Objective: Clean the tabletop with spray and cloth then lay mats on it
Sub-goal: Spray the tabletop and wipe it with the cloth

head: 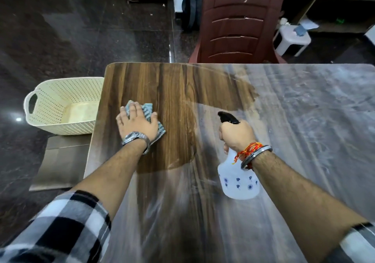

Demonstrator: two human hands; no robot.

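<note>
1. While the left hand (pixel 136 123) presses straight fingers on the cloth (pixel 148 111) — largely hidden beneath — the right hand (pixel 236 134) grips the spray bottle (pixel 239 183) over the tabletop (pixel 174 88).
2. Its fist covers the bottle's neck.

A home room, shown by wood-grain table (pixel 172 84), plastic chair (pixel 237 25), cream basket (pixel 60 100), white stool (pixel 292 41), dark tiled floor (pixel 81 29).
</note>
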